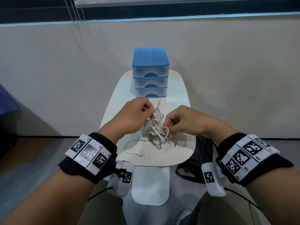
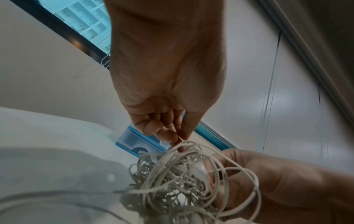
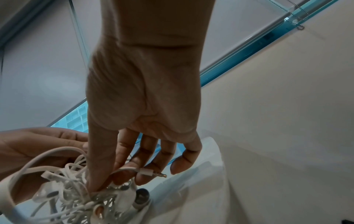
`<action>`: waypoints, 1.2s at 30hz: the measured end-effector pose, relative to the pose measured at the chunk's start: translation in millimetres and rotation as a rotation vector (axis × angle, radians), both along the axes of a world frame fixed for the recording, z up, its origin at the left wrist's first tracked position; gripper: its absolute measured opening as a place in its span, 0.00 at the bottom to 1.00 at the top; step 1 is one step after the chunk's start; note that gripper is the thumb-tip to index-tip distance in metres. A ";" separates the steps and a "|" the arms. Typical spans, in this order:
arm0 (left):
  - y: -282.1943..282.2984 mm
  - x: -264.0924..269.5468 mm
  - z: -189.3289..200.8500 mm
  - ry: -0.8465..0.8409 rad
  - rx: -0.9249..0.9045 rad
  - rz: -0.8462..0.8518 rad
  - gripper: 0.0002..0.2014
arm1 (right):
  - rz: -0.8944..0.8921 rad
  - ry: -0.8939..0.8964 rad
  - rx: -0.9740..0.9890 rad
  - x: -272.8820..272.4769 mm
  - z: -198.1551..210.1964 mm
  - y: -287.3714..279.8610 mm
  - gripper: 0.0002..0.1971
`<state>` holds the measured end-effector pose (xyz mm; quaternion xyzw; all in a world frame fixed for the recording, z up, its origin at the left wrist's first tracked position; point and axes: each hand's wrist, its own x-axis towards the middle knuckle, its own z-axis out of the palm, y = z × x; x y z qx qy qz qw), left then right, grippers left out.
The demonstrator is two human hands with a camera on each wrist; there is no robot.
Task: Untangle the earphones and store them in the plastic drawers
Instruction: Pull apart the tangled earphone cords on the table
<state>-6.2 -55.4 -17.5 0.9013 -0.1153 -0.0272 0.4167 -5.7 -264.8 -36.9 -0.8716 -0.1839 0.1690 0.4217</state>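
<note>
A tangled bundle of white earphones hangs just above the white table, between both hands. My left hand pinches a cable at the top left of the tangle, thumb against curled fingers. My right hand pinches the right side of the bundle between thumb and forefinger, and a jack plug sticks out past its fingers. One earbud trails on a loose cable on the table. The blue plastic drawer unit stands behind, its three drawers closed.
The small white table stands against a pale wall, with the drawer unit at its far end. A black bag lies on the floor at the table's right. Blind cords hang at the upper left. My knees are below the table's near edge.
</note>
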 end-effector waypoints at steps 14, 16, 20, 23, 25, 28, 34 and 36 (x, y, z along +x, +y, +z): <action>-1.0 -6.1 1.8 -0.058 0.072 -0.002 0.10 | -0.042 -0.005 0.092 -1.0 1.7 3.3 0.05; -1.0 -7.9 2.9 -0.031 0.071 0.010 0.10 | -0.054 -0.013 0.098 0.1 -1.0 4.0 0.05; 0.1 -9.9 4.2 -0.026 0.066 0.030 0.07 | -0.085 -0.011 0.117 1.9 -5.5 3.3 0.04; 0.4 -9.4 3.6 -0.023 0.109 0.009 0.06 | -0.067 -0.021 0.113 -0.9 -2.6 4.7 0.02; 0.0 -8.8 3.6 -0.021 0.117 0.007 0.06 | -0.072 -0.056 0.143 -1.7 0.8 6.7 0.00; 0.2 -7.8 3.3 -0.011 0.110 0.020 0.06 | -0.098 -0.183 0.208 1.0 3.7 8.7 0.04; 1.5 -6.4 2.2 -0.011 0.117 0.031 0.07 | -0.062 -0.318 0.061 5.4 5.8 13.6 0.09; 2.0 -5.8 1.7 -0.011 0.114 0.036 0.08 | -0.023 -0.389 -0.065 5.2 8.5 18.2 0.08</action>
